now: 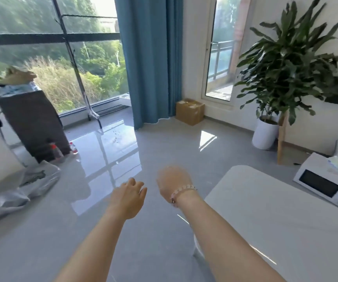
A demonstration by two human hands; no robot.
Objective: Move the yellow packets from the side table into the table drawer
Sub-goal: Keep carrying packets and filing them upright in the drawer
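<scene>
Both my arms reach forward over the grey floor. My left hand (130, 197) hangs relaxed with its fingers loosely curled and apart, holding nothing. My right hand (173, 183), with a bead bracelet at the wrist, is blurred by motion; its fingers point down and away and I see nothing in it. A white table (275, 226) fills the lower right, just right of my right forearm. No yellow packets and no drawer show in this view.
A white microwave (326, 185) stands at the right by the table. A potted plant (282, 78), a cardboard box (190, 111) and a blue curtain (147, 58) line the far wall. A dark hamper (32, 123), bottles and grey bags sit at the left.
</scene>
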